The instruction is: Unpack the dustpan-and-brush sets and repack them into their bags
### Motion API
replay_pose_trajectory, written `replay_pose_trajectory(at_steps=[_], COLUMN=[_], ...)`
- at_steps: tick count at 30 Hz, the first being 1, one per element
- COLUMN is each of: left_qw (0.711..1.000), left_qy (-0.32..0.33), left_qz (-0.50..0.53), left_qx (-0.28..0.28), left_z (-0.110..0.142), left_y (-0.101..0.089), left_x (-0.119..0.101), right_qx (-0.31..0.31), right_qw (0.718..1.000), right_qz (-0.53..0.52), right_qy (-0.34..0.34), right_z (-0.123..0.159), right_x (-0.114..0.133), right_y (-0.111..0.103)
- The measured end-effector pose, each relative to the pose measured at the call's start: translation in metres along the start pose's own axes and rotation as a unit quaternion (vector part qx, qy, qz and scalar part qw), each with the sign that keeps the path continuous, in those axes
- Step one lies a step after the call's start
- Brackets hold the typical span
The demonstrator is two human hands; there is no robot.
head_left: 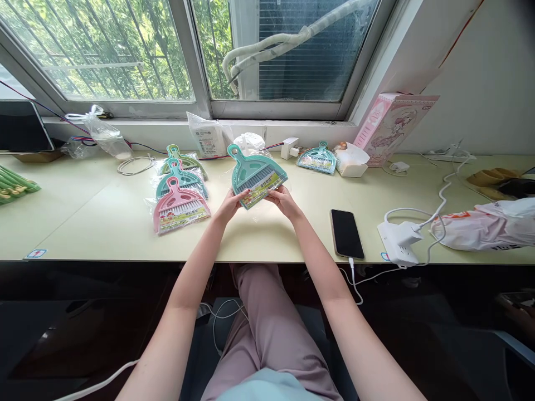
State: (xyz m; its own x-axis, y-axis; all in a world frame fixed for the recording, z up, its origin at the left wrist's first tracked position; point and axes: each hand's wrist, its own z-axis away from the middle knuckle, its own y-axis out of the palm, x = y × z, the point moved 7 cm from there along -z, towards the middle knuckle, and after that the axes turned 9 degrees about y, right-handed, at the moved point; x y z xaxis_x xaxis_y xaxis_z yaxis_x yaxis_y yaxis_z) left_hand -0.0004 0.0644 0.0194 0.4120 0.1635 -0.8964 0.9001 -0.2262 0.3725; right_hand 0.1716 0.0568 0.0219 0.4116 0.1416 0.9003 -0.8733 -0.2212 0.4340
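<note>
Pale-blue shirt (271, 386) nearest; left hand (229, 205) and right hand (286, 203) grip the teal dustpan-and-brush set (256, 177), fingers seemingly beneath; press evenly.

The head-worn camera looks forward and down from close above mauve trousers (267, 317) at bottom centre. Its wide view spans the pale-yellow surface (104, 228) across the middle, the bare left hand (229, 205) and bare right hand (286, 202) near centre, and a grey metal-framed window (199, 55) at the top.
</note>
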Motion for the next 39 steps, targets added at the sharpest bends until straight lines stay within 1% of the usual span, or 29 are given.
replay_pose_trajectory(at_steps=[2, 6, 11, 14, 17, 19, 21, 23, 24, 26, 27, 28, 29, 30, 31, 32, 33, 34, 35, 36, 37, 38, 39], left_qw=[1.0, 1.0, 1.0, 1.0, 0.999, 0.997, 0.996, 0.997, 0.997, 0.999, 0.999, 0.999, 0.998, 0.998, 0.998, 0.998, 0.998, 0.998, 0.998, 0.998, 0.997, 0.997, 0.997], left_qy=[0.003, 0.003, -0.012, -0.019, -0.025, -0.04, -0.054, -0.054, -0.051, -0.041, -0.036, -0.03, -0.024, -0.019, -0.015, -0.014, -0.014, -0.015, -0.017, -0.019, -0.023, -0.029, -0.036], left_qz=[-0.009, -0.022, -0.008, -0.008, -0.02, -0.036, -0.049, -0.05, -0.045, -0.035, -0.032, -0.032, -0.032, -0.031, -0.028, -0.021, -0.012, -0.004, 0.002, 0.006, 0.006, 0.003, -0.003], left_qx=[-0.003, -0.01, 0.017, 0.02, 0.029, 0.046, 0.05, 0.034, 0.025, 0.005, -0.009, -0.025, -0.041, -0.054, -0.063, -0.065, -0.065, -0.063, -0.064, -0.067, -0.07, -0.071, -0.069], left_z=[0.001, 0.002, 0.003, 0.002, 0.002, 0.003, 0.003, 0.001, 0.0, -0.003, -0.005, -0.006, -0.007, -0.007, -0.008, -0.007, -0.007, -0.006, -0.006, -0.005, -0.005, -0.005, -0.004], left_y=[0.002, 0.006, 0.011, 0.011, 0.011, 0.013, 0.011, 0.005, 0.001, -0.009, -0.014, -0.02, -0.025, -0.03, -0.033, -0.035, -0.036, -0.036, -0.037, -0.037, -0.038, -0.038, -0.038], left_x=[-0.001, 0.0, 0.01, 0.013, 0.014, 0.015, 0.015, 0.014, 0.012, 0.008, 0.006, 0.004, 0.001, -0.002, -0.005, -0.007, -0.009, -0.011, -0.012, -0.013, -0.013, -0.013, -0.012], right_qx=[-0.026, -0.052, -0.072, -0.088, -0.099, -0.108, -0.116, -0.103, -0.085, -0.024, 0.003, 0.014, -0.003, -0.04, -0.084, -0.124, -0.15, -0.162, -0.163, -0.163, -0.164, -0.167, -0.172], right_qw=[1.0, 0.998, 0.997, 0.995, 0.994, 0.993, 0.993, 0.995, 0.996, 0.991, 0.98, 0.962, 0.941, 0.911, 0.871, 0.824, 0.776, 0.736, 0.709, 0.696, 0.696, 0.707, 0.725], right_qz=[0.002, -0.014, -0.021, -0.023, -0.026, -0.026, -0.023, -0.005, 0.019, 0.11, 0.176, 0.253, 0.333, 0.411, 0.479, 0.536, 0.579, 0.613, 0.634, 0.643, 0.639, 0.624, 0.6], right_qy=[-0.012, -0.031, -0.037, -0.03, -0.028, -0.03, -0.03, -0.007, 0.016, 0.077, 0.098, 0.097, 0.064, 0.005, -0.067, -0.14, -0.199, -0.238, -0.262, -0.275, -0.283, -0.289, -0.292], right_z=[-0.002, -0.003, -0.003, -0.003, -0.005, -0.007, -0.009, -0.01, -0.01, -0.006, -0.002, 0.003, 0.007, 0.012, 0.017, 0.024, 0.03, 0.034, 0.035, 0.035, 0.034, 0.033, 0.032], right_x=[-0.002, -0.005, -0.003, -0.003, -0.006, -0.009, -0.012, -0.012, -0.012, -0.012, -0.009, -0.005, 0.005, 0.018, 0.032, 0.044, 0.053, 0.057, 0.058, 0.059, 0.06, 0.061, 0.063], right_y=[-0.001, 0.001, 0.0, -0.004, -0.006, -0.007, -0.009, -0.009, -0.009, -0.005, -0.004, -0.005, -0.007, -0.009, -0.008, -0.006, -0.003, 0.001, 0.003, 0.003, 0.002, -0.001, -0.005])
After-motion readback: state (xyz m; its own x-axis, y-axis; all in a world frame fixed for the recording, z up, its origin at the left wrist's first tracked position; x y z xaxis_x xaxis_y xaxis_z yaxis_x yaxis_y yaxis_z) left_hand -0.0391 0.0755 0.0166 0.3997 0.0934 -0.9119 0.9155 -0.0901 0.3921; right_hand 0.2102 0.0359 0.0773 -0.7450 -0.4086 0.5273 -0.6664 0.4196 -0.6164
